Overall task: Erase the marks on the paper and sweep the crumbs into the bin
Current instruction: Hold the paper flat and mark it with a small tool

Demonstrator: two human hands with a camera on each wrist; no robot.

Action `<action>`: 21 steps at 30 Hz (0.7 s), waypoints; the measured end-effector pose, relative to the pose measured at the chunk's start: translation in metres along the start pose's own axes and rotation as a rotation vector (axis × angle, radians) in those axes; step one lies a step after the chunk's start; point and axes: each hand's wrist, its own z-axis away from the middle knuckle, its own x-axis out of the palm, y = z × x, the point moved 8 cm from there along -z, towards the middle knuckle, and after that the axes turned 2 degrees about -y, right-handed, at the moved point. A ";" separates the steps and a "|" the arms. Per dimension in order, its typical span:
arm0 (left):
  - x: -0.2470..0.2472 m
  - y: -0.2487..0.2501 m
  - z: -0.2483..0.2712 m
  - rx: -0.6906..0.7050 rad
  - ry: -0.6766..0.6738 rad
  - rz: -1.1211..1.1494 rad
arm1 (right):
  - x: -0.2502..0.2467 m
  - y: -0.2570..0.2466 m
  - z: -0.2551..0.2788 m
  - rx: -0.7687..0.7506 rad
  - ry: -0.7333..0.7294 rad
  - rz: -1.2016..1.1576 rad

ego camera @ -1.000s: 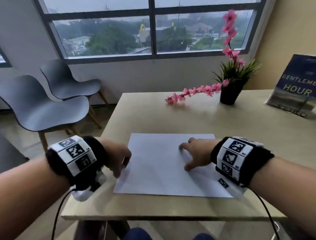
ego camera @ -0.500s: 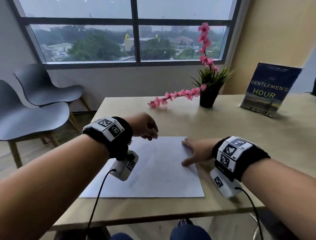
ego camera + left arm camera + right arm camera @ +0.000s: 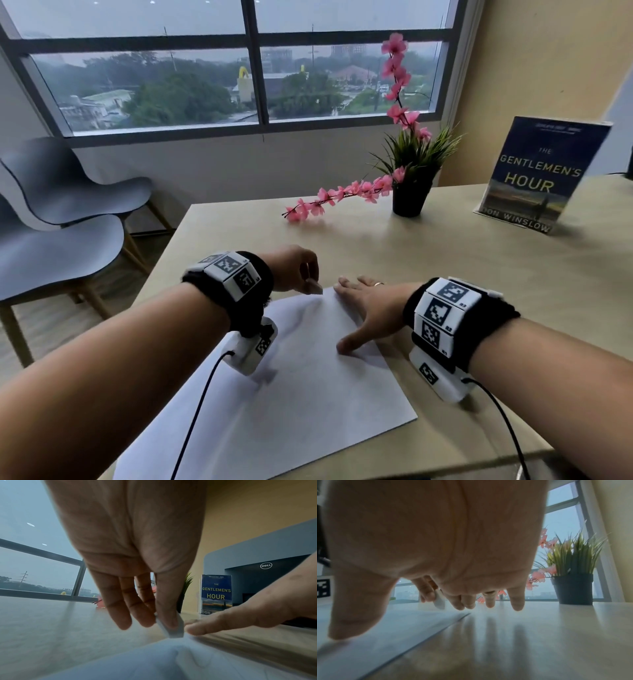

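A white sheet of paper [image 3: 291,383] lies on the beige table [image 3: 445,274], turned at an angle. My left hand [image 3: 310,281] pinches a small white eraser [image 3: 315,287] between thumb and fingers. The eraser's tip touches the sheet's far corner [image 3: 173,630]. My right hand [image 3: 356,308] lies flat and spread on the paper's right edge, its thumb on the sheet and its fingers reaching the table. From the right wrist view the eraser [image 3: 439,602] shows just beyond my right fingertips [image 3: 516,605]. I cannot make out marks or crumbs on the paper.
A black pot with grass and pink blossoms [image 3: 409,192] stands at the back of the table, one branch drooping left. A blue book [image 3: 537,178] stands upright at the far right, with a Dell monitor [image 3: 265,574] behind it. Two grey chairs [image 3: 68,219] stand left of the table.
My left hand has moved from the paper's left edge up to its far corner, close to my right hand. The right hand has stayed on the sheet. The head view swung left.
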 end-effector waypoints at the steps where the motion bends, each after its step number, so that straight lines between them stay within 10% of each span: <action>1: 0.001 0.000 -0.001 0.008 0.001 -0.009 | 0.002 -0.001 -0.002 -0.004 -0.009 0.004; 21: 0.009 0.018 -0.010 0.145 -0.076 -0.286 | 0.007 -0.007 -0.011 0.037 -0.016 -0.069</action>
